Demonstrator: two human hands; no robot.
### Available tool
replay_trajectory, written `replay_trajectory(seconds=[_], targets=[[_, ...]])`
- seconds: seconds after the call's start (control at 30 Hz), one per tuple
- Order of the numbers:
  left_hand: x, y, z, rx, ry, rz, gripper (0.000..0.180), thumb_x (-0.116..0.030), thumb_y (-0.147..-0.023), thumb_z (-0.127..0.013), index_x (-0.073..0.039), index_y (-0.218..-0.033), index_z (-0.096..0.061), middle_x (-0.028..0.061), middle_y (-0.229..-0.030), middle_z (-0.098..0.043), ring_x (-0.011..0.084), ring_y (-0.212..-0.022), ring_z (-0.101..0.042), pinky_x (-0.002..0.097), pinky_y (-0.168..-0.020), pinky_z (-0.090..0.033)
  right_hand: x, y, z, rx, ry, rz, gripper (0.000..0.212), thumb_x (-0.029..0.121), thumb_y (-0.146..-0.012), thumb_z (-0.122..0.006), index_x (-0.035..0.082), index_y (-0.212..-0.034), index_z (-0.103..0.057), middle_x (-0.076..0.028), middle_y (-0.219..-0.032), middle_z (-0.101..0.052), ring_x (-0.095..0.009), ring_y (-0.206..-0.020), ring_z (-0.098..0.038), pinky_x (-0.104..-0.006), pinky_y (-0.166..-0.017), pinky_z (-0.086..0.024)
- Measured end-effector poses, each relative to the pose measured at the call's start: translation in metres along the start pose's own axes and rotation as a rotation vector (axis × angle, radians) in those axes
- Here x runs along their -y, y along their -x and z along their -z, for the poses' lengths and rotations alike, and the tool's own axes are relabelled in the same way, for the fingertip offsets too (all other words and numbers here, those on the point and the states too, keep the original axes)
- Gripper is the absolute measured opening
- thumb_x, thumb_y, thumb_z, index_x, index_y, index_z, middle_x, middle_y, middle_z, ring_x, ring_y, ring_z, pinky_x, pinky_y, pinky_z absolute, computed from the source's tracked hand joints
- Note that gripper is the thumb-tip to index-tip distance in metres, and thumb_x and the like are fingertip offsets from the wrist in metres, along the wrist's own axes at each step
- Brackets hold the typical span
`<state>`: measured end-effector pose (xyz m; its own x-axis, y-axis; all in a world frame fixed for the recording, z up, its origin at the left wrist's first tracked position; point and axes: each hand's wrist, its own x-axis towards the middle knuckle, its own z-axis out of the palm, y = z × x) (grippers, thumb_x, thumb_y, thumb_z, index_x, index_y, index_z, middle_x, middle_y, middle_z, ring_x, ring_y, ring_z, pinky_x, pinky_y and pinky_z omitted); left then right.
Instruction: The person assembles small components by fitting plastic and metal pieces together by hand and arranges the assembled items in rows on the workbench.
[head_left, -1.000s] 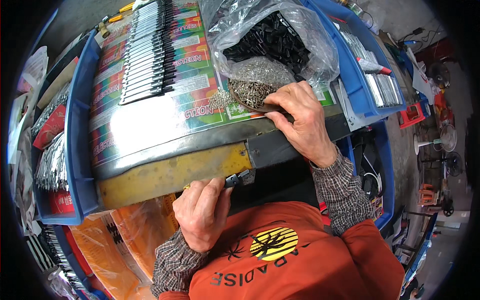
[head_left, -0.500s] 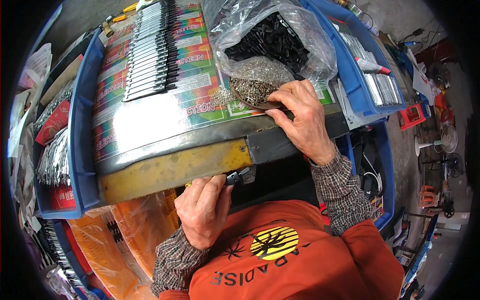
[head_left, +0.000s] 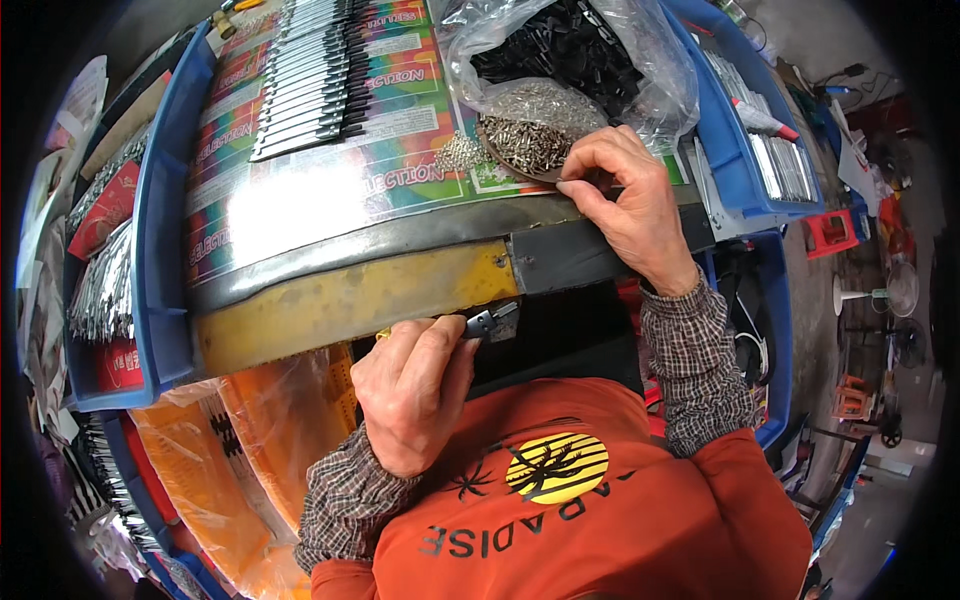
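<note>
Brown shallow dish [head_left: 527, 179], near the front edge of the bench, heaped with small brassy metal pins [head_left: 528, 143]; dark-and-silver piece [head_left: 482, 324], short and narrow, dark at the held end, metallic at the free end, held tilted up to the right just off the bench front.

Right hand [head_left: 625, 200]: thumb and forefinger brought together at the dish's near right edge; cannot tell whether a pin sits between the tips; left hand [head_left: 415, 395]: fingers and thumb gripping the dark-and-silver piece, hiding its rear part.

Surroundings: bench front [head_left: 350, 305], yellow at left, dark at right; colourful printed sheet [head_left: 400, 110] on top, glare washing out part of it; left blue bin [head_left: 170, 230] and right blue bin [head_left: 735, 165] flanking the bench; clear plastic bag [head_left: 668, 95], open, full of black parts [head_left: 555, 55], lying close behind the dish, its plastic in the way over the far side; silver strips [head_left: 305, 90] in an overlapping row; pile of tiny pale bits [head_left: 460, 152] left of the dish.

Counts: flanking bins, two; bag, one; dish, one; strip row, one, strips too overlapped to count; held piece, one; black parts, pins and pale bits, too many to count.
</note>
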<state>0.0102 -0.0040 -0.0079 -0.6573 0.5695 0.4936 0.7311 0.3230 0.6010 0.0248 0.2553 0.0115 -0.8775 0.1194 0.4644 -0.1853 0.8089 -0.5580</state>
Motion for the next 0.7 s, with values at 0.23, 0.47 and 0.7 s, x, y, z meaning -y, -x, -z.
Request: replay_trajectory(seconds=[0.23,0.47,0.7], targets=[[-0.001,0.000,0.000,0.007,0.017,-0.007,0.022,0.001,-0.071,-0.074,-0.002,-0.090,-0.064,0.0104,-0.074,-0.061,0.0242,-0.059,-0.059,0.0323,-0.053,-0.047,-0.002,0.009,-0.002,-0.083,-0.155,-0.059,0.007,0.000,-0.078,-0.067,0.000,-0.083,-0.063,-0.004,-0.081,-0.061,-0.014,-0.077,-0.057,-0.0256,-0.061,-0.047],[-0.003,-0.001,0.000,0.042,0.027,0.017,0.020,0.002,-0.072,-0.073,-0.002,-0.089,-0.064,0.0104,-0.072,-0.060,0.0240,-0.058,-0.059,0.0315,-0.052,-0.046,0.004,0.012,-0.003,-0.153,-0.179,-0.063,0.013,-0.001,-0.078,-0.068,0.001,-0.091,-0.067,-0.005,-0.085,-0.065,-0.014,-0.078,-0.061,-0.0255,-0.067,-0.048],[-0.005,-0.003,-0.001,0.076,0.061,0.072,0.017,0.001,-0.074,-0.073,-0.002,-0.088,-0.063,0.0103,-0.071,-0.059,0.0235,-0.056,-0.058,0.0311,-0.051,-0.045,0.025,0.027,-0.002,-0.097,-0.317,-0.059,0.009,0.001,-0.079,-0.071,0.000,-0.088,-0.068,-0.006,-0.083,-0.067,-0.015,-0.077,-0.063,-0.0260,-0.070,-0.048]])
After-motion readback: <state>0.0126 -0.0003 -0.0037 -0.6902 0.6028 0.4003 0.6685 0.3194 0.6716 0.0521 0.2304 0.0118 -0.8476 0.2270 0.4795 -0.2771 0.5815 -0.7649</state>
